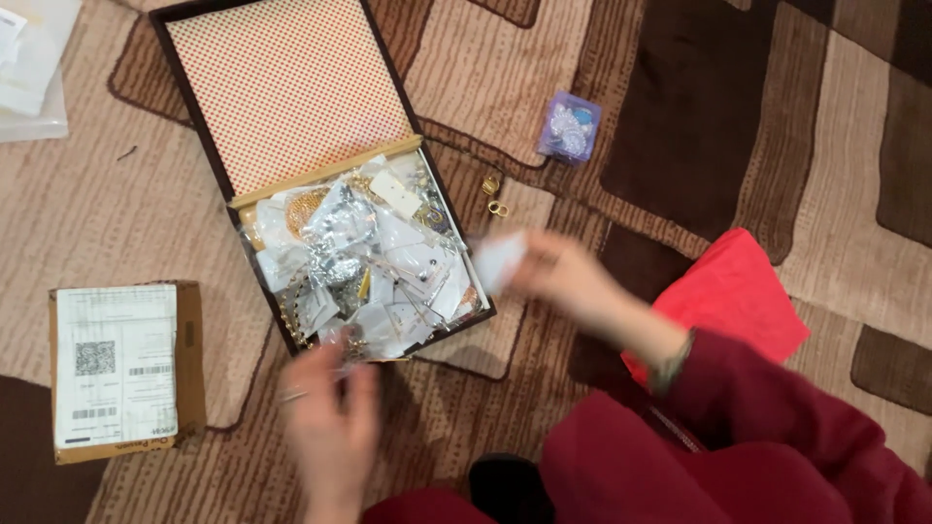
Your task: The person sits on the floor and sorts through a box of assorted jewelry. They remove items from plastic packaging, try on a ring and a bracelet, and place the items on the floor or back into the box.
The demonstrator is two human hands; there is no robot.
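The small white packet point(500, 260) is pinched in my right hand point(563, 281) just off the open box's point(291, 97) right edge, clear of its heap; my left hand point(330, 417), blurred, grip unclear, hovers at the near edge

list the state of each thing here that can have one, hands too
hinged box: open, lid laid back, packed with small packets
cardboard parcel: closed, label up
small clear case: closed
left hand: blurred, at the box's near edge
right hand: blurred, holds a white packet
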